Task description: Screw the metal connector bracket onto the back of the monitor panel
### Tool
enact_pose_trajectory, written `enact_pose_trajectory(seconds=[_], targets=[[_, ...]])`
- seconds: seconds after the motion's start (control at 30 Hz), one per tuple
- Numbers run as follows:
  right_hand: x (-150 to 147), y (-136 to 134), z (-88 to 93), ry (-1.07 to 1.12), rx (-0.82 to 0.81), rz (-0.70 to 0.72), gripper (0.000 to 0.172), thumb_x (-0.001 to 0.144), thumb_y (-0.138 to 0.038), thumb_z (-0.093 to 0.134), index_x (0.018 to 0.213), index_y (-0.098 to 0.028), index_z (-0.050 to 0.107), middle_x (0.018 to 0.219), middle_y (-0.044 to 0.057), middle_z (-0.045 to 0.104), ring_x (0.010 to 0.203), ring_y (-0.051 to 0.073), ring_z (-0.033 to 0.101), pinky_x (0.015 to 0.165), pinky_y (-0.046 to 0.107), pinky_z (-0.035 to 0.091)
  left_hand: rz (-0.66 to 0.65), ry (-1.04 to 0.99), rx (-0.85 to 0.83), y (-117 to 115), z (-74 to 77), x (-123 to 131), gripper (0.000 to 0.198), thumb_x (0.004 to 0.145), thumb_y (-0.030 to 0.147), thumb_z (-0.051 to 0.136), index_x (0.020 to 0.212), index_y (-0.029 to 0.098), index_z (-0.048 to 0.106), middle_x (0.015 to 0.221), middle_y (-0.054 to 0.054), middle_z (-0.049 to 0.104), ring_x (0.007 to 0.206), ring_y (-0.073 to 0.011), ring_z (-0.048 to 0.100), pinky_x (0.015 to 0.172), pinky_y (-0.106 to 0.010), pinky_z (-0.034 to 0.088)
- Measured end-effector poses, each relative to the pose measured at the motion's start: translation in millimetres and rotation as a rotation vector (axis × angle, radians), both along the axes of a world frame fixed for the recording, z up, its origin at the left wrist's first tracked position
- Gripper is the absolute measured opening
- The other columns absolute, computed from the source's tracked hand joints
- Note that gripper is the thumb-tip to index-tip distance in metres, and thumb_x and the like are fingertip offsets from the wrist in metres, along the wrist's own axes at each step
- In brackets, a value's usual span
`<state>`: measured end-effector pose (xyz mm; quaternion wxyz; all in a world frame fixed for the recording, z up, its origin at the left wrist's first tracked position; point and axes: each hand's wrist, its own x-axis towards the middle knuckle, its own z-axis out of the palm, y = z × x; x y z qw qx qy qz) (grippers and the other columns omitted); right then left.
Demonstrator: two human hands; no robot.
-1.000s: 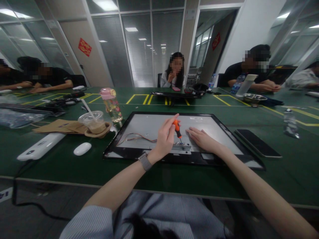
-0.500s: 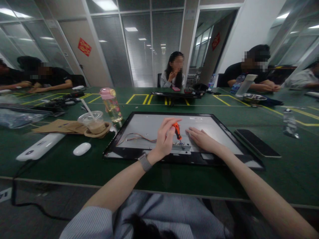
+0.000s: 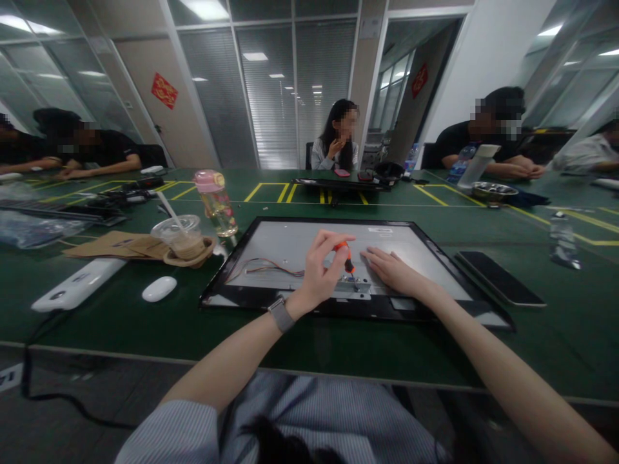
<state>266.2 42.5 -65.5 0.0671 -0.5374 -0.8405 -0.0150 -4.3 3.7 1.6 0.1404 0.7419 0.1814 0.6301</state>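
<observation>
Left hand [image 3: 320, 265] has the screwdriver [image 3: 349, 265] pinched between thumb and fingers, and down they come: the index finger, pointing up a second ago, now reaches towards three o'clock, the handle slightly lower with it! That suggests turning work at the metal bracket [image 3: 361, 288], on the panel's [image 3: 290, 236] six o'clock side, the tool leaning towards eleven. Unchanged from the earlier frame, the right hand [image 3: 394, 270] lies flat, gripping nothing, at the bracket's two o'clock.

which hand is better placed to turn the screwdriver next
Probably the left hand: it holds the orange screwdriver, whose tip is at the metal bracket, while the right hand rests spread on the panel.
</observation>
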Motion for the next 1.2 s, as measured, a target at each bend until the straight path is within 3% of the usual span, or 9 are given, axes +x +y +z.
enact_pose_trajectory(seconds=[0.13, 0.27, 0.57, 0.97, 1.2], targets=[[1.9, 1.7, -2.8, 0.004, 0.013, 0.016, 0.055, 0.11, -0.03, 0.029, 0.161, -0.021, 0.048, 0.164, 0.021, 0.051, 0.149, 0.035, 0.052, 0.117, 0.063, 0.046, -0.059, -0.012, -0.059, -0.4, -1.5, 0.7, 0.032, 0.112, 0.03, 0.041, 0.125, 0.021, 0.069, 0.103, -0.007, 0.068, 0.096, -0.021, 0.066, 0.087, -0.037, 0.057], [1.4, 2.8, -3.9, -0.002, 0.01, 0.002, 0.055, 0.111, -0.03, 0.027, 0.16, -0.019, 0.048, 0.164, 0.021, 0.05, 0.148, 0.034, 0.053, 0.117, 0.061, 0.046, -0.112, -0.042, -0.112, 1.9, -5.3, 2.9, 0.032, 0.112, 0.031, 0.043, 0.132, 0.02, 0.065, 0.111, -0.009, 0.07, 0.098, -0.0203, 0.07, 0.089, -0.036, 0.058], [-1.4, -0.6, -0.4, -0.027, 0.033, 0.006, 0.055, 0.108, -0.027, 0.029, 0.16, -0.022, 0.049, 0.163, 0.021, 0.051, 0.147, 0.035, 0.055, 0.114, 0.062, 0.05, 0.011, -0.007, -0.019, 1.5, -1.9, 2.6, 0.019, 0.106, 0.032, 0.059, 0.116, 0.02, 0.071, 0.095, -0.005, 0.066, 0.085, -0.017, 0.064, 0.08, -0.031, 0.055], [-1.0, -0.6, -0.2, -0.016, 0.004, -0.008, 0.055, 0.11, -0.03, 0.027, 0.16, -0.02, 0.048, 0.165, 0.021, 0.049, 0.149, 0.033, 0.052, 0.118, 0.062, 0.044, -0.065, -0.051, -0.093, 0.3, -6.1, 4.0, 0.028, 0.111, 0.033, 0.046, 0.125, 0.02, 0.067, 0.108, -0.009, 0.071, 0.098, -0.0192, 0.07, 0.085, -0.033, 0.057], [-0.2, 0.8, -1.2, -0.011, 0.026, 0.001, 0.055, 0.109, -0.028, 0.03, 0.161, -0.024, 0.048, 0.164, 0.019, 0.052, 0.147, 0.035, 0.054, 0.116, 0.063, 0.047, 0.041, 0.005, -0.002, 0.4, -2.5, 2.8, 0.018, 0.108, 0.031, 0.056, 0.113, 0.02, 0.069, 0.098, -0.005, 0.07, 0.089, -0.0172, 0.067, 0.083, -0.032, 0.056]])
